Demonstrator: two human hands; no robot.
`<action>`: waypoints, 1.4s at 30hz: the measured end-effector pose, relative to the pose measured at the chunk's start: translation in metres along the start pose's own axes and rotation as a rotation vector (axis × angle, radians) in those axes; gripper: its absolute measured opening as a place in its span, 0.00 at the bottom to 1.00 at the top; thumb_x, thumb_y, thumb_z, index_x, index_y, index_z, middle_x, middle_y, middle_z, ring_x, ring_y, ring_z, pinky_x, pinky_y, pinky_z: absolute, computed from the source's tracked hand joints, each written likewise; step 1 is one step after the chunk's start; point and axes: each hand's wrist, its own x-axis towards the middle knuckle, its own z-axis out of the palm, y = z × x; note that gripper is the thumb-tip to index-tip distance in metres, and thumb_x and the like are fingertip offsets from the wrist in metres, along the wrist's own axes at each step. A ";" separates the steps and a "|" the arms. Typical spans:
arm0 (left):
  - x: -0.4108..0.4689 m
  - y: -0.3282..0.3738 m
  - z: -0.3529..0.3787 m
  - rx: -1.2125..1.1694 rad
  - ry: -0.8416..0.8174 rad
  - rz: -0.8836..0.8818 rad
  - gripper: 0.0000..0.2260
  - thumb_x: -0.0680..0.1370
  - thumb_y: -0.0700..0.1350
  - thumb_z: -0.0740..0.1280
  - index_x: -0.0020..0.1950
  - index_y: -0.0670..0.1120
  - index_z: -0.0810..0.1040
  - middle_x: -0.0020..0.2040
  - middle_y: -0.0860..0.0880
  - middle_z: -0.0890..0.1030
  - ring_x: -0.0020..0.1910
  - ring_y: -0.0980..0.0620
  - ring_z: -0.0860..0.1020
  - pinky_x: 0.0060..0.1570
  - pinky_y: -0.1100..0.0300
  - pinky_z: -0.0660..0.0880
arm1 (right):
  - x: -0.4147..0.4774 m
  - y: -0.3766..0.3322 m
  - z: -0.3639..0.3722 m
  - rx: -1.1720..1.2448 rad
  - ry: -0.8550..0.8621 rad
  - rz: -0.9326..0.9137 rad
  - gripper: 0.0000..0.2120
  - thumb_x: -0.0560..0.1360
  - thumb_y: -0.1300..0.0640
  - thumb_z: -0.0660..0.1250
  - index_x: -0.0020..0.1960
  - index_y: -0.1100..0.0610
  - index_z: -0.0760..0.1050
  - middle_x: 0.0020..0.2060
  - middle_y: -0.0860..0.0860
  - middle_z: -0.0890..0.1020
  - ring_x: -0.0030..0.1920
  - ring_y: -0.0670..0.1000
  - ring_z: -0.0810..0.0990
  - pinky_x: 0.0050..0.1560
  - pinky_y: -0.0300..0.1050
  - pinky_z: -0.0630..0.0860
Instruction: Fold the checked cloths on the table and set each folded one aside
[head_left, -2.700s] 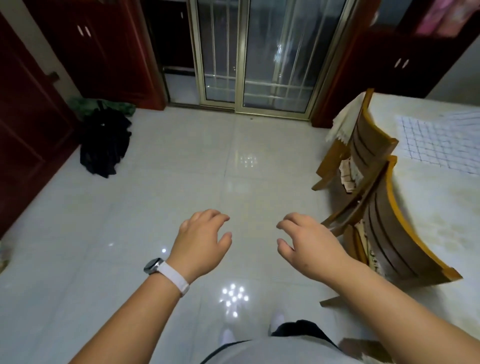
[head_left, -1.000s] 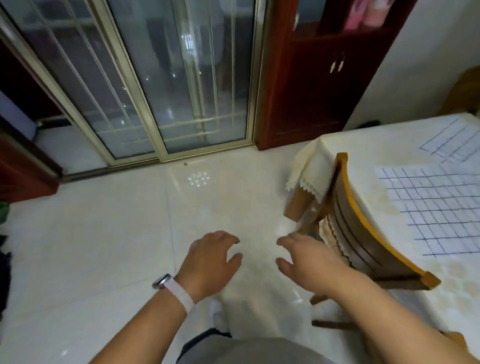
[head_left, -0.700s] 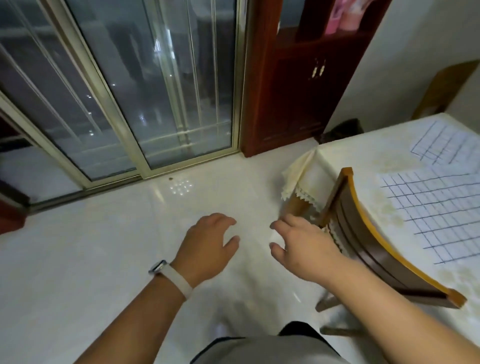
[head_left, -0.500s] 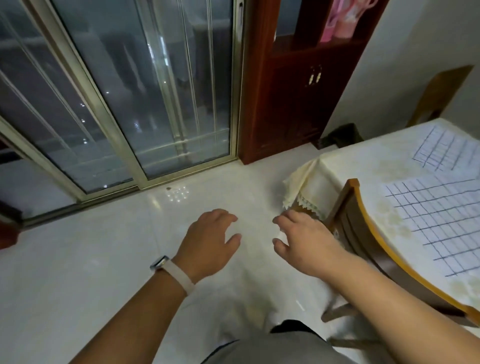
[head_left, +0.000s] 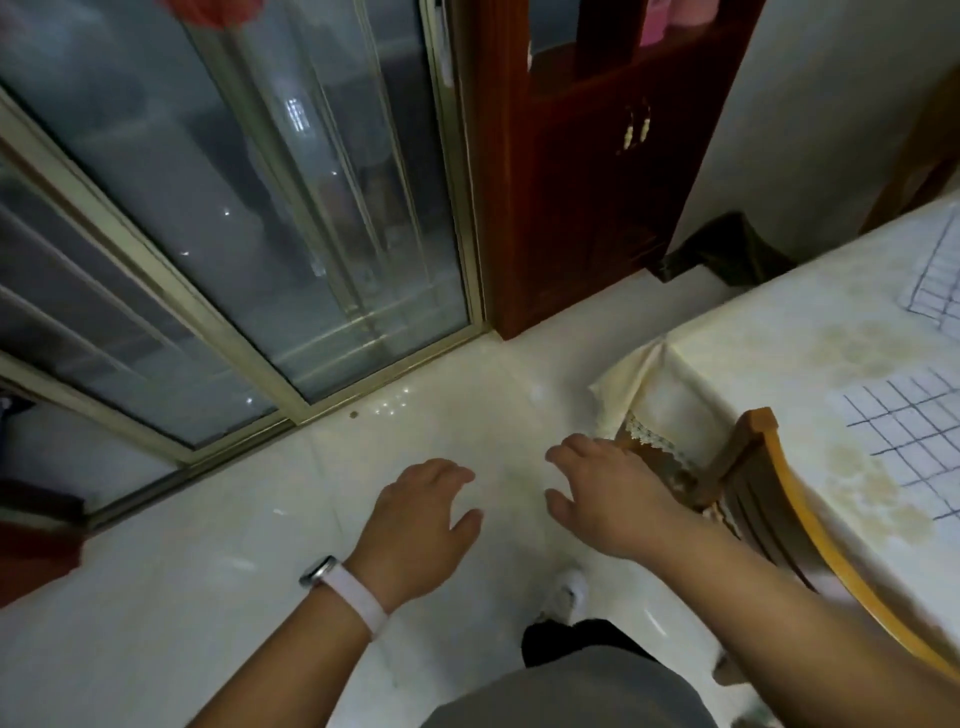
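Note:
Two white cloths with dark check lines lie flat on the table (head_left: 769, 353) at the right edge of the head view: one checked cloth (head_left: 914, 436) nearer me, another checked cloth (head_left: 940, 280) farther back, both cut off by the frame. My left hand (head_left: 421, 525), with a white watch band on the wrist, and my right hand (head_left: 608, 493) hover palm down over the floor, left of the table. Their fingers are loosely curled and hold nothing. Neither hand touches a cloth.
A wooden chair (head_left: 779, 514) is tucked against the table's near side, just right of my right hand. A cream tablecloth corner (head_left: 634, 384) hangs down. A dark red cabinet (head_left: 587, 156) and sliding glass doors (head_left: 260, 208) stand ahead. A dark bag (head_left: 727, 254) lies behind the table.
My view has swung right and moved closer to the table, so the cabinet and table corner are nearer. Both hands stay empty and held out in front, in the same pose.

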 end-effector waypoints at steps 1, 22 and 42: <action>0.015 0.004 -0.005 0.023 -0.024 0.000 0.26 0.76 0.62 0.56 0.71 0.53 0.70 0.70 0.54 0.70 0.69 0.53 0.67 0.69 0.59 0.61 | 0.009 0.009 -0.006 0.025 0.008 0.006 0.24 0.79 0.43 0.57 0.72 0.51 0.65 0.67 0.50 0.70 0.66 0.54 0.70 0.63 0.50 0.69; 0.251 0.234 0.009 0.217 -0.233 0.732 0.18 0.78 0.52 0.62 0.67 0.50 0.73 0.65 0.53 0.73 0.65 0.51 0.70 0.63 0.56 0.68 | -0.047 0.204 -0.054 0.240 0.283 0.680 0.20 0.77 0.44 0.59 0.66 0.51 0.70 0.62 0.50 0.74 0.62 0.55 0.73 0.60 0.49 0.71; 0.411 0.349 0.074 0.315 -0.608 1.123 0.20 0.79 0.55 0.60 0.69 0.52 0.70 0.68 0.54 0.71 0.67 0.53 0.67 0.66 0.56 0.65 | -0.026 0.292 -0.037 0.442 0.160 1.183 0.23 0.79 0.42 0.57 0.71 0.49 0.66 0.65 0.49 0.74 0.62 0.52 0.74 0.60 0.48 0.72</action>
